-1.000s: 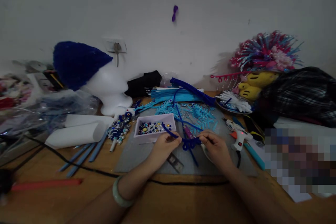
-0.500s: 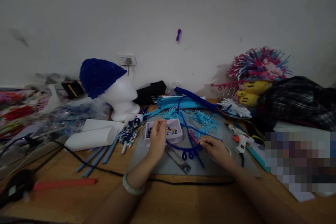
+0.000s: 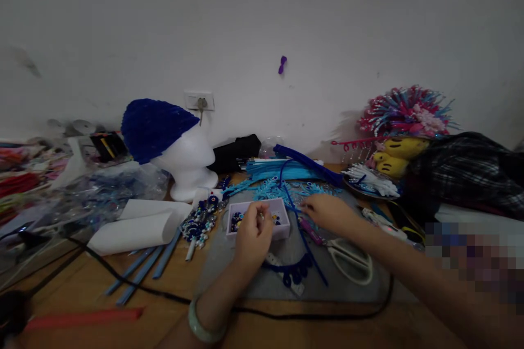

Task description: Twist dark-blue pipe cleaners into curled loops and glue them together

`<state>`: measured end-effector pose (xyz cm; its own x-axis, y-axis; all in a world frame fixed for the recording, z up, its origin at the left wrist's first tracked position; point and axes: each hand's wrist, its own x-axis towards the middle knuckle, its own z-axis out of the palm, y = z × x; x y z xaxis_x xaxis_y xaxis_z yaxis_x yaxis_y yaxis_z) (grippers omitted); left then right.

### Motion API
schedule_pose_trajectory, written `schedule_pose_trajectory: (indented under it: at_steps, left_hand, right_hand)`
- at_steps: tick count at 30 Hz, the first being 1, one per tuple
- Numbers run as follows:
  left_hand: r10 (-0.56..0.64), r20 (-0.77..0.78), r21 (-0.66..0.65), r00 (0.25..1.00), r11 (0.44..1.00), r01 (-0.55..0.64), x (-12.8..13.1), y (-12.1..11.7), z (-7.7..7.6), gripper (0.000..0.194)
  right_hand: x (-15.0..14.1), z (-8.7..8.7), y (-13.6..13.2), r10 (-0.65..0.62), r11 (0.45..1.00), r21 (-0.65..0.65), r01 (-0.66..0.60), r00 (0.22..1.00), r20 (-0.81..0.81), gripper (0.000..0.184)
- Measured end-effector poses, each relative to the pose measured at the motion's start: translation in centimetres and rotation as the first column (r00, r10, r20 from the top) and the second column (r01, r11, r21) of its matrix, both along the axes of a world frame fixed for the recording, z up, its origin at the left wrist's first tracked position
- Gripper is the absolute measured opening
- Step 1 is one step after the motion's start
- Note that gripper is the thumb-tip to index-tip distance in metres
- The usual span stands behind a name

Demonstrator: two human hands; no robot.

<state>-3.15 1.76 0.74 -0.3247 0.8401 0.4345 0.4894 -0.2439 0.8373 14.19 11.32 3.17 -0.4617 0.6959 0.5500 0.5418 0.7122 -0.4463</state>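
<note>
My left hand (image 3: 254, 237) is over the front of a small lilac box of beads (image 3: 282, 233). Its fingers are curled together in a pinch, and whatever they hold is hidden. Below it, a dark blue fuzzy pipe cleaner strip with loops (image 3: 297, 272) lies across a metal ruler (image 3: 298, 289) on the grey mat, its left end close to that hand. My right hand (image 3: 331, 212) reaches over the mat, fingertips pinched beside a straight blue pipe cleaner (image 3: 305, 240) and light blue looped pieces (image 3: 272, 188). What is between those fingertips is too small to make out.
Scissors (image 3: 352, 264) with a purple tool (image 3: 310, 230) beside them lie below my right forearm. A white foam head (image 3: 190, 161) wears a blue fuzzy cap (image 3: 158, 128). A black cable (image 3: 286, 316) crosses the front. A white glue gun (image 3: 388, 226) is partly behind my right arm.
My right hand has let go of the looped dark blue strip and moved up and away over the mat. The strip now lies lower. My left hand's fingers have shifted over the bead box.
</note>
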Motion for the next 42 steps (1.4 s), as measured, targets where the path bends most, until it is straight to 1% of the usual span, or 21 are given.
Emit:
schedule_pose_trajectory:
  at_steps: [2, 4, 7, 10, 12, 14, 16, 18, 19, 20, 22, 23, 24, 26, 28, 30, 33, 35, 38, 40, 42]
  left_hand:
    - [0.017, -0.108, 0.013, 0.994, 1.0, -0.016, 0.0, -0.3, 0.2, 0.015]
    - [-0.001, -0.235, 0.037, 0.972, 0.999, 0.01, 0.0, -0.6, 0.4, 0.015]
    - [-0.066, -0.46, 0.077, 0.885, 0.991, 0.114, 0.1, -0.9, 0.4, 0.016]
    - [-0.084, -0.581, 0.109, 0.81, 0.978, 0.179, 0.2, -1.1, 0.4, 0.017]
    - [-0.09, -0.613, 0.118, 0.785, 0.972, 0.204, 0.2, -1.1, 0.4, 0.017]
    - [-0.112, -0.619, 0.103, 0.777, 0.969, 0.222, 0.2, -1.2, 0.4, 0.018]
    - [-0.169, -0.592, 0.058, 0.788, 0.966, 0.251, 0.4, -1.3, 0.4, 0.019]
    - [-0.236, -0.497, -0.001, 0.835, 0.962, 0.271, 0.6, -1.4, 0.2, 0.018]
    - [-0.262, -0.417, -0.027, 0.87, 0.961, 0.276, 0.7, -1.4, 0.2, 0.017]
    - [-0.273, -0.319, -0.046, 0.908, 0.961, 0.273, 0.7, -1.3, 0.1, 0.016]
    - [-0.251, -0.093, -0.058, 0.963, 0.967, 0.247, 0.8, -0.9, 0.1, 0.013]
    - [-0.223, 0.017, -0.049, 0.975, 0.973, 0.223, 0.7, -0.7, 0.2, 0.013]
    - [-0.196, 0.117, -0.038, 0.974, 0.979, 0.201, 0.6, -0.4, 0.3, 0.014]
    - [-0.201, 0.303, -0.023, 0.932, 0.976, 0.218, 0.4, 0.0, 0.6, 0.019]
    - [-0.212, 0.406, -0.019, 0.889, 0.971, 0.24, 0.1, 0.2, 0.9, 0.026]
    - [-0.23, 0.374, -0.008, 0.899, 0.968, 0.251, -0.2, 0.1, 1.2, 0.029]
    - [-0.273, 0.152, 0.008, 0.95, 0.961, 0.275, -0.2, -0.3, 1.4, 0.017]
    - [-0.316, 0.007, 0.019, 0.949, 0.949, 0.316, 0.0, -0.6, 1.3, 0.016]
    - [-0.384, -0.157, -0.008, 0.91, 0.922, 0.387, 0.5, -1.0, 0.9, 0.017]
    - [-0.424, -0.236, -0.042, 0.875, 0.904, 0.426, 0.8, -1.2, 0.6, 0.02]
    - [-0.465, -0.296, -0.078, 0.835, 0.883, 0.464, 1.1, -1.3, 0.3, 0.022]
  right_hand:
    - [-2.1, 1.3, 3.6, 0.043, 0.999, 0.011, -0.046, 0.983, 0.181, 0.013]
    - [-4.2, 1.9, 6.9, 0.063, 0.997, 0.026, -0.074, 0.951, 0.301, 0.018]
    - [-6.6, 1.3, 10.2, 0.09, 0.992, 0.045, -0.119, 0.905, 0.416, 0.018]
    - [-7.5, 0.3, 11.6, 0.113, 0.986, 0.059, -0.157, 0.88, 0.462, 0.018]
    - [-7.6, 0.4, 12.0, 0.103, 0.985, 0.08, -0.156, 0.886, 0.453, 0.021]
    - [-7.5, 1.4, 12.2, 0.077, 0.984, 0.113, -0.135, 0.907, 0.415, 0.019]
    - [-7.5, 3.0, 12.0, 0.05, 0.983, 0.148, -0.11, 0.931, 0.362, 0.018]
    - [-7.5, 4.7, 11.1, 0.043, 0.981, 0.172, -0.094, 0.959, 0.281, 0.024]
    - [-7.4, 5.5, 10.4, 0.045, 0.98, 0.181, -0.088, 0.973, 0.228, 0.026]
    - [-7.3, 6.1, 9.5, 0.076, 0.98, 0.174, -0.096, 0.99, 0.117, 0.027]
    - [-7.0, 6.9, 7.3, 0.105, 0.979, 0.17, -0.115, 0.992, 0.063, 0.031]
    - [-6.8, 7.1, 6.0, 0.125, 0.978, 0.159, -0.132, 0.99, 0.058, 0.031]
    - [-6.5, 7.1, 4.7, 0.145, 0.978, 0.142, -0.152, 0.988, 0.063, 0.029]
    - [-5.7, 6.7, 2.2, 0.203, 0.973, 0.094, -0.212, 0.974, 0.1, 0.024]
    - [-4.6, 5.7, -0.2, 0.253, 0.964, 0.043, -0.261, 0.957, 0.144, 0.021]
    - [-3.5, 4.6, -2.3, 0.295, 0.954, -0.008, -0.298, 0.94, 0.171, 0.019]
    - [-1.7, 2.7, -4.7, 0.325, 0.937, -0.174, -0.302, 0.938, 0.12, 0.022]
    - [-0.7, 1.7, -5.7, 0.303, 0.93, -0.243, -0.275, 0.949, 0.089, 0.024]
    - [0.3, 0.1, -6.6, 0.255, 0.943, -0.24, -0.229, 0.963, 0.085, 0.025]
    - [0.7, -0.9, -7.0, 0.219, 0.964, -0.188, -0.189, 0.964, 0.154, 0.024]
    - [1.0, -1.6, -7.2, 0.166, 0.983, -0.125, -0.137, 0.952, 0.258, 0.023]
